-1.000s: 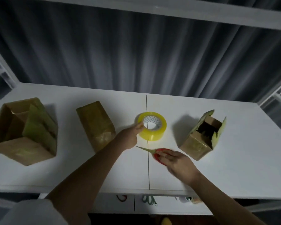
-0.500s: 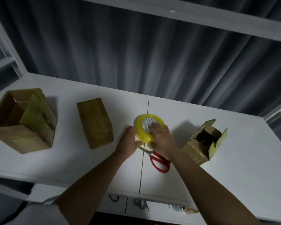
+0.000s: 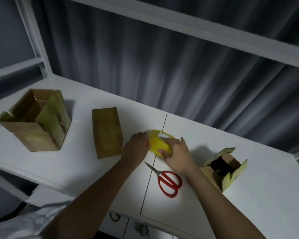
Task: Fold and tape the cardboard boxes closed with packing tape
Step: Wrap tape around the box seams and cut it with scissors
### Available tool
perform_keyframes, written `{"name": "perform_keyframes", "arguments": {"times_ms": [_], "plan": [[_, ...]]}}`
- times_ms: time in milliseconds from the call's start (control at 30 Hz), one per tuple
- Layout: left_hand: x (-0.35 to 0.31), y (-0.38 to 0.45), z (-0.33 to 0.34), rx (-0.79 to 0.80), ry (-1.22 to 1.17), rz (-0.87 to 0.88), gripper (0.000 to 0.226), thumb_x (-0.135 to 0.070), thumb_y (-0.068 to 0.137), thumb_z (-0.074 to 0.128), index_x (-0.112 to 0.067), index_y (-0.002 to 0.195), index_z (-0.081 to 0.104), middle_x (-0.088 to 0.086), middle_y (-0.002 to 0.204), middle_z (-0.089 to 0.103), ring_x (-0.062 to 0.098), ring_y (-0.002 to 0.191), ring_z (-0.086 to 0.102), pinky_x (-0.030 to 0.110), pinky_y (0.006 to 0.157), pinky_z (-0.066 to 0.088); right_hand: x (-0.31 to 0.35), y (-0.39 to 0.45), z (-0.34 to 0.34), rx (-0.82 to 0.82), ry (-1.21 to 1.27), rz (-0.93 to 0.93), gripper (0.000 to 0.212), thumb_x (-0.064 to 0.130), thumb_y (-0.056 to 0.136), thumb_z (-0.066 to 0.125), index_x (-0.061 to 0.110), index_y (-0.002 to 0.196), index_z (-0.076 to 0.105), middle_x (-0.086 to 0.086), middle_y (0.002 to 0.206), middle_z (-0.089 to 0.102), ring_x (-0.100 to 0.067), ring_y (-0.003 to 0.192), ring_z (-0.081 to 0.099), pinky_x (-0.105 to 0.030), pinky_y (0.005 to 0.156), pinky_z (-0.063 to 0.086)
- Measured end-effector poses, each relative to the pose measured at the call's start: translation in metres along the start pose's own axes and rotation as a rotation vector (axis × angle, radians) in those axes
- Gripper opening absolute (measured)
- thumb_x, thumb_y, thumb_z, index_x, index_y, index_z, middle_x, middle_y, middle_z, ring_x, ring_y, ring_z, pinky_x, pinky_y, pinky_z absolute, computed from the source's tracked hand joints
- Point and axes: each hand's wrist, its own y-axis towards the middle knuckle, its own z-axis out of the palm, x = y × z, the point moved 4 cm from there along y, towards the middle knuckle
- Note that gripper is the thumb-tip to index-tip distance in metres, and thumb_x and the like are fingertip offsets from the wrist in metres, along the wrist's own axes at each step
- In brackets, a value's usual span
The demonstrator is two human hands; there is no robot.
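Note:
A yellow roll of packing tape (image 3: 157,142) is tilted up off the white table (image 3: 248,187) near its middle. My right hand (image 3: 176,155) grips the roll, fingers through its core and thumb on the outer face. My left hand (image 3: 136,149) touches the roll's left edge; its fingertips are hidden from me. A closed, taped cardboard box (image 3: 107,131) lies just left of my left hand. A large box with open flaps (image 3: 34,121) stands at the far left. A small open box (image 3: 223,168) lies tipped at the right.
Red-handled scissors (image 3: 166,181) lie shut on the table below the roll, between my forearms. A grey curtain (image 3: 162,75) hangs behind the table and a white shelf bar crosses above. The table's front edge runs close under my arms.
My right hand left the scissors on the table and took hold of the tape roll. The roll has tipped up from lying flat. The view has swung to the right.

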Motion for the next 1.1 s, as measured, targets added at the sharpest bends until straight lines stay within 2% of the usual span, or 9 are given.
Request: {"name": "perform_keyframes", "arguments": {"times_ms": [100,267,433,533,700,767,833,967,1100], "plan": [[-0.011,0.011,-0.042,-0.123,0.022,0.109,0.011,-0.01,0.081,0.067,-0.005,0.079,0.058,0.01,0.068,0.059,0.024,0.064,0.055,0.028,0.05,0.041,0.008,-0.01,-0.029,-0.132,0.202,-0.03,0.045,0.035,0.091,0.061,0.015,0.13,0.054,-0.008,0.128,0.056,-0.025,0.119,0.048,-0.031,0.107,0.03],[-0.008,0.023,-0.083,-0.03,-0.291,-0.049,0.008,-0.015,0.093,0.052,-0.01,0.095,0.057,0.005,0.09,0.063,0.022,0.083,0.055,0.035,0.071,0.046,0.02,-0.006,-0.051,-0.175,0.219,-0.039,0.046,0.047,0.081,0.055,0.017,0.115,0.06,-0.004,0.112,0.063,-0.025,0.106,0.053,-0.031,0.091,0.038],[-0.007,0.019,-0.105,0.107,-0.485,-0.056,0.015,-0.026,0.093,0.057,-0.012,0.092,0.053,-0.007,0.077,0.054,0.009,0.071,0.05,0.022,0.063,0.039,0.035,-0.009,-0.057,-0.194,0.203,-0.044,0.03,0.046,0.085,0.06,0.025,0.106,0.059,0.006,0.092,0.062,-0.019,0.086,0.057,-0.026,0.069,0.037],[-0.002,0.018,-0.124,0.022,-0.385,-0.001,0.019,-0.03,0.093,0.057,-0.021,0.079,0.048,-0.012,0.069,0.048,0.007,0.066,0.046,0.023,0.06,0.036,0.043,-0.012,-0.053,-0.165,0.194,-0.054,0.031,0.058,0.08,0.055,0.03,0.096,0.052,0.008,0.076,0.059,-0.018,0.071,0.055,-0.029,0.062,0.04],[0.0,0.014,-0.148,-0.04,-0.266,0.065,0.024,-0.032,0.094,0.053,-0.026,0.073,0.041,-0.011,0.071,0.049,0.015,0.073,0.049,0.034,0.066,0.04,0.043,0.006,-0.061,-0.174,0.229,0.151,0.045,0.064,0.077,0.061,0.03,0.106,0.052,0.001,0.08,0.061,-0.021,0.079,0.057,-0.03,0.069,0.041],[0.021,0.016,-0.148,-0.041,-0.293,-0.057,0.023,-0.033,0.094,0.051,-0.022,0.076,0.044,-0.011,0.069,0.048,0.007,0.068,0.048,0.03,0.065,0.036,0.054,0.014,-0.066,-0.155,0.207,0.124,0.052,0.067,0.072,0.064,0.036,0.112,0.05,0.002,0.08,0.06,-0.017,0.077,0.056,-0.028,0.068,0.04],[0.049,0.021,-0.143,-0.01,-0.331,-0.167,0.025,-0.035,0.094,0.051,-0.023,0.074,0.043,-0.012,0.067,0.05,0.004,0.065,0.048,0.028,0.066,0.037,0.067,0.019,-0.068,-0.12,0.188,0.083,0.05,0.069,0.067,0.067,0.04,0.106,0.055,0.004,0.081,0.061,-0.011,0.075,0.057,-0.027,0.066,0.043],[0.085,0.03,-0.14,0.025,-0.348,-0.252,0.027,-0.036,0.094,0.05,-0.027,0.07,0.041,-0.01,0.068,0.053,0.016,0.071,0.053,0.035,0.076,0.047,0.078,0.036,-0.066,-0.023,0.274,0.094,0.048,0.075,0.059,0.068,0.036,0.087,0.066,0.012,0.088,0.066,-0.008,0.083,0.063,-0.032,0.077,0.055],[0.102,0.038,-0.145,0.004,-0.321,-0.298,0.026,-0.037,0.094,0.051,-0.022,0.074,0.044,-0.009,0.069,0.05,0.015,0.072,0.051,0.03,0.073,0.043,0.083,0.064,-0.061,0.004,0.141,0.187,0.066,0.088,0.056,0.056,0.031,0.09,0.062,0.008,0.095,0.065,-0.017,0.088,0.061,-0.032,0.074,0.049]]}}
